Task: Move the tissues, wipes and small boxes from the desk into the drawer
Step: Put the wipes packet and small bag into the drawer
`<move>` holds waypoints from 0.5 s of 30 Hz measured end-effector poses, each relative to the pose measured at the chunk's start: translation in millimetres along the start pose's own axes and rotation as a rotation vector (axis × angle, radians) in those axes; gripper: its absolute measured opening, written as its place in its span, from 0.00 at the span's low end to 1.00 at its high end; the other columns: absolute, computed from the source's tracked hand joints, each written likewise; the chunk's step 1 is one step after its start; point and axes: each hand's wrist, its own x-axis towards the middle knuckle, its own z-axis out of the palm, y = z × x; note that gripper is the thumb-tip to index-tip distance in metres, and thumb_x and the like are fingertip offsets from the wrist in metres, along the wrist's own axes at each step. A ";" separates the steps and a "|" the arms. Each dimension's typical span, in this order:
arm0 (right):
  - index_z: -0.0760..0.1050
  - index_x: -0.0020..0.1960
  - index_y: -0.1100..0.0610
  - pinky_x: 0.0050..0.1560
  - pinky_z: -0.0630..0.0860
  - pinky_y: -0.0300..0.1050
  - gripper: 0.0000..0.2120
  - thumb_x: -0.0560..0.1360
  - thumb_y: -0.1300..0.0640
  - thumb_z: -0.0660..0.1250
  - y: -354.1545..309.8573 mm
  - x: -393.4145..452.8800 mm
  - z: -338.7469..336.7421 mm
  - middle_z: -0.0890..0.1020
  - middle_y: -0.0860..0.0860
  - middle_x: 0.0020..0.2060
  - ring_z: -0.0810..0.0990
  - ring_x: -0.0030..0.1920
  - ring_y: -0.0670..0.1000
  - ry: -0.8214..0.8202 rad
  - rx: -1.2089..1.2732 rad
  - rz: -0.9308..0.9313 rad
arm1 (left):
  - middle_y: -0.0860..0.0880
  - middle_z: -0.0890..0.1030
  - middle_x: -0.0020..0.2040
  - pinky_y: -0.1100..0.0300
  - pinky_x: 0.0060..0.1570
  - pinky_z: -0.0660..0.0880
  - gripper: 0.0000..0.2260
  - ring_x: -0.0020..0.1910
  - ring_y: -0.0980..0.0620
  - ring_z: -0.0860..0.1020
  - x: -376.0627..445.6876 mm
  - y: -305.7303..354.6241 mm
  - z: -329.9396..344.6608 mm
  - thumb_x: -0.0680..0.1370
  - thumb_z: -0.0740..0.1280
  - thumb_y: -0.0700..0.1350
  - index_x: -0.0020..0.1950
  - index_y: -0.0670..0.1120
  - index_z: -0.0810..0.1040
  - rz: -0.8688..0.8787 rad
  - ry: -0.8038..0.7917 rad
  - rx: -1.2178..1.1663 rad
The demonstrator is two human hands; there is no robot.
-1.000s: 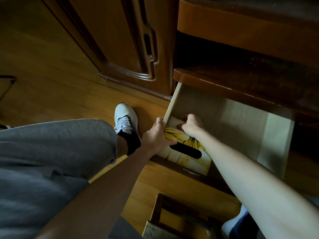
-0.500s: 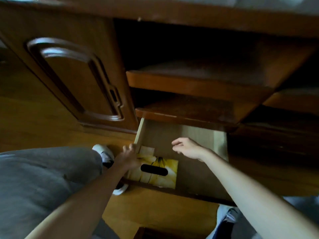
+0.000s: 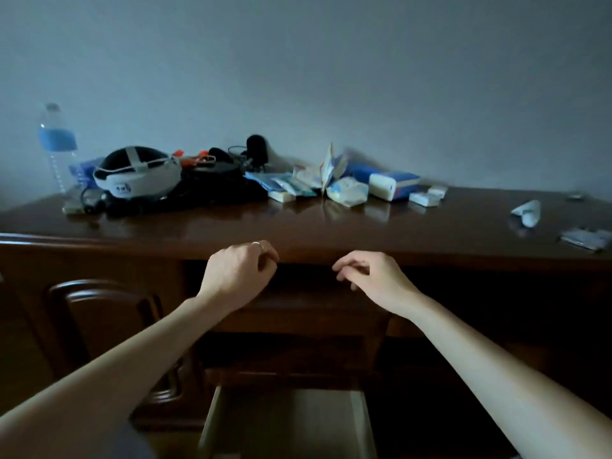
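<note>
Both hands hover in front of the dark wooden desk's [image 3: 298, 226] front edge, holding nothing. My left hand [image 3: 240, 271], with a ring, has loosely curled fingers. My right hand [image 3: 371, 276] also has relaxed, half-curled fingers. At the back of the desk lies a heap of tissue packs and wipes [image 3: 318, 183], a blue-and-white tissue pack [image 3: 394, 185] and small white boxes [image 3: 425, 197]. A crumpled tissue [image 3: 526, 212] lies at the right. The open drawer [image 3: 288, 422] shows at the bottom, its light wooden floor bare where visible.
A white headset [image 3: 139, 173] and black cables and gear [image 3: 215, 180] crowd the desk's left. A water bottle [image 3: 56, 144] stands at the far left. A flat packet [image 3: 586, 238] lies near the right edge. A cupboard door [image 3: 99, 326] is left of the drawer.
The view rose from the drawer to the desk top. Both hands let go of the yellow tissue box, left it in the drawer, and lifted to the desk edge.
</note>
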 end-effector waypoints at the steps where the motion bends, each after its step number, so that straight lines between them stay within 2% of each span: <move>1: 0.83 0.49 0.40 0.40 0.77 0.33 0.10 0.80 0.54 0.66 -3.9 9.4 -9.2 0.86 0.38 0.42 0.84 0.40 0.41 0.046 0.002 -0.027 | 0.58 0.81 0.37 0.62 0.32 0.66 0.06 0.37 0.54 0.79 15.8 3.0 -2.6 0.74 0.64 0.52 0.47 0.59 0.81 0.013 0.018 -0.010; 4: 0.82 0.50 0.41 0.49 0.79 0.41 0.08 0.80 0.54 0.67 -2.3 49.1 -25.3 0.86 0.38 0.43 0.83 0.48 0.39 0.192 -0.085 -0.075 | 0.57 0.82 0.48 0.58 0.39 0.74 0.08 0.47 0.54 0.80 62.7 3.8 9.0 0.75 0.65 0.51 0.51 0.58 0.81 0.017 -0.008 -0.041; 6: 0.81 0.54 0.41 0.51 0.76 0.43 0.07 0.79 0.52 0.67 7.2 81.2 -30.2 0.83 0.38 0.52 0.81 0.54 0.41 0.249 -0.198 -0.064 | 0.55 0.80 0.54 0.55 0.45 0.77 0.11 0.54 0.52 0.78 92.0 -0.5 27.0 0.75 0.65 0.51 0.56 0.57 0.81 -0.001 -0.032 -0.037; 8: 0.79 0.60 0.42 0.57 0.72 0.46 0.09 0.80 0.47 0.66 24.0 114.3 -31.1 0.76 0.43 0.66 0.74 0.66 0.48 0.204 -0.362 -0.013 | 0.53 0.78 0.59 0.53 0.49 0.76 0.15 0.59 0.49 0.75 118.2 -6.9 47.5 0.75 0.66 0.50 0.61 0.55 0.79 -0.013 -0.053 0.011; 10: 0.78 0.65 0.46 0.67 0.68 0.53 0.16 0.81 0.42 0.62 42.2 144.7 -29.2 0.64 0.48 0.78 0.64 0.76 0.53 0.111 -0.542 0.044 | 0.50 0.76 0.61 0.52 0.52 0.75 0.16 0.62 0.48 0.73 143.2 -14.7 68.7 0.74 0.66 0.49 0.62 0.53 0.79 -0.013 -0.055 0.071; 12: 0.77 0.68 0.47 0.74 0.62 0.59 0.21 0.82 0.38 0.58 54.0 167.5 -26.8 0.54 0.49 0.82 0.55 0.80 0.56 0.094 -0.665 0.063 | 0.48 0.76 0.62 0.52 0.55 0.73 0.16 0.61 0.46 0.72 160.2 -22.1 86.3 0.74 0.65 0.48 0.62 0.51 0.79 -0.010 -0.046 0.129; 15: 0.75 0.70 0.44 0.76 0.57 0.62 0.22 0.81 0.38 0.56 67.4 207.0 -24.5 0.48 0.49 0.83 0.48 0.82 0.55 0.127 -0.773 0.015 | 0.46 0.74 0.64 0.50 0.58 0.72 0.19 0.62 0.44 0.72 189.1 -29.6 116.0 0.75 0.64 0.47 0.66 0.49 0.77 0.001 -0.029 0.179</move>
